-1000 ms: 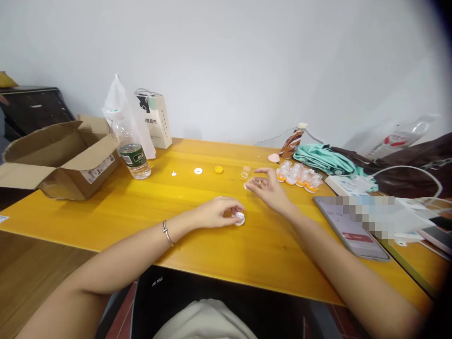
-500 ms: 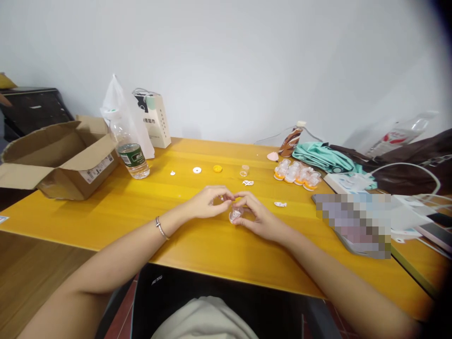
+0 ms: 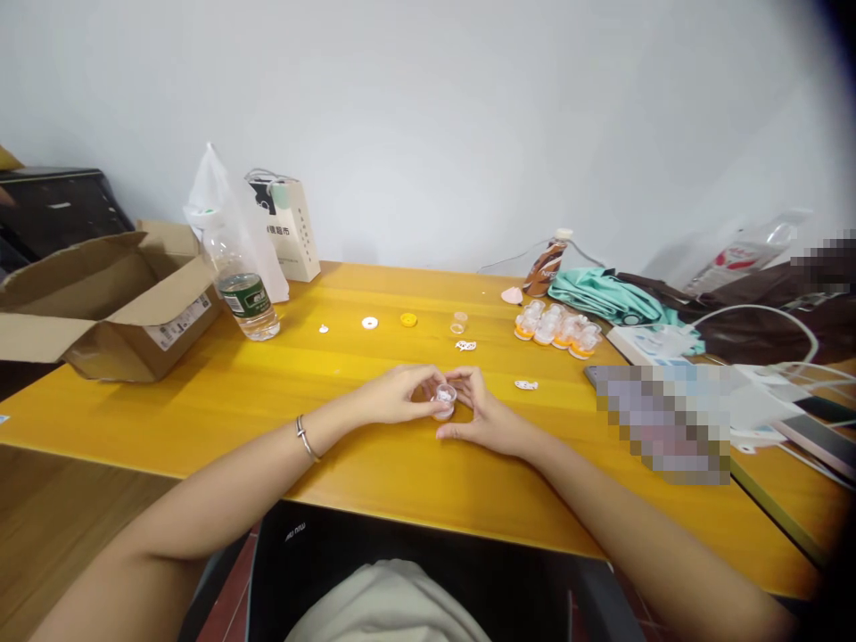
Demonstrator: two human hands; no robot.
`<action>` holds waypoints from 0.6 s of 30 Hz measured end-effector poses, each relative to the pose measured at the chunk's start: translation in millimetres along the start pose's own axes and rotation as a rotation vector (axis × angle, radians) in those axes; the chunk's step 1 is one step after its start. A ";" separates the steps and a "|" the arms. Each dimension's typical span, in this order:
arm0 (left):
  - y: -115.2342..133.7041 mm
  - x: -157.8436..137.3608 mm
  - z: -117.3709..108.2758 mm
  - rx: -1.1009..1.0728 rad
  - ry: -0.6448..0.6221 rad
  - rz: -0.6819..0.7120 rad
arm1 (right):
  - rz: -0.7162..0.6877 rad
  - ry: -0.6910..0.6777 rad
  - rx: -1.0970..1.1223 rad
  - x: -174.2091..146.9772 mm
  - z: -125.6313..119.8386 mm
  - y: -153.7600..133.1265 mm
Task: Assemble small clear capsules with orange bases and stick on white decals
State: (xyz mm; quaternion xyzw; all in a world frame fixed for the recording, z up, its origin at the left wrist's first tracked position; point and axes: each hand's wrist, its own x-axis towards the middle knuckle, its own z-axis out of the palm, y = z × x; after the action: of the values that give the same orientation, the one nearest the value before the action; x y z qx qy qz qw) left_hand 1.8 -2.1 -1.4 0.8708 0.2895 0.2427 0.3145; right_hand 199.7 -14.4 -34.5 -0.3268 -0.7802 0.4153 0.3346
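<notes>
A small clear plastic cup (image 3: 445, 401) with white pieces inside sits between my hands, low over the table. My left hand (image 3: 405, 394) pinches its left side between thumb and fingers. On the other side, my right hand (image 3: 488, 415) is open, thumb spread away from the fingers, fingertips close to the cup's rim; whether they touch it I cannot tell. Beyond the hands are a second clear cup (image 3: 458, 322), a white cut-out piece (image 3: 466, 345), a yellow disc (image 3: 408, 319), a white ring (image 3: 370, 323) and a small white part (image 3: 324, 329). Another white piece (image 3: 526, 385) lies to the right.
An open cardboard box (image 3: 174, 339) and a water bottle (image 3: 249, 299) stand left, before a paper bag (image 3: 294, 232). Several assembled clear-and-orange pieces (image 3: 556, 330) lie right, near a brown drink bottle (image 3: 548, 265), teal cloth (image 3: 595, 292) and a blurred flat device (image 3: 659, 423).
My left hand has moved right and taken the cup's side. My right hand has opened, its thumb coming off the cup. The view has shifted slightly.
</notes>
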 end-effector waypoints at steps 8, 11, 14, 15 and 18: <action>-8.5 3.0 -0.1 -0.103 0.117 -0.078 | -0.030 0.143 -0.276 7.4 1.9 1.2; -12.1 6.0 -2.3 -0.170 0.208 -0.106 | 0.066 0.175 -0.029 9.0 7.7 -1.4; -12.2 7.6 -7.4 -0.192 0.231 -0.100 | 0.166 0.217 0.194 10.4 11.0 -3.6; -11.7 7.5 -9.4 -0.177 0.226 -0.092 | 0.176 0.241 0.234 10.7 11.5 -4.1; -10.7 6.5 -13.6 -0.097 0.194 -0.074 | 0.166 0.292 0.291 10.5 12.6 -4.3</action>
State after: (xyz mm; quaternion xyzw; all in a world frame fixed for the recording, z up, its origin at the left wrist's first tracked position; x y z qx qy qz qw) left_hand -5.5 14.5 2.1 0.8156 0.3386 0.3278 0.3357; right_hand 182.8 -13.4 -33.6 -0.3948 -0.6257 0.4981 0.4522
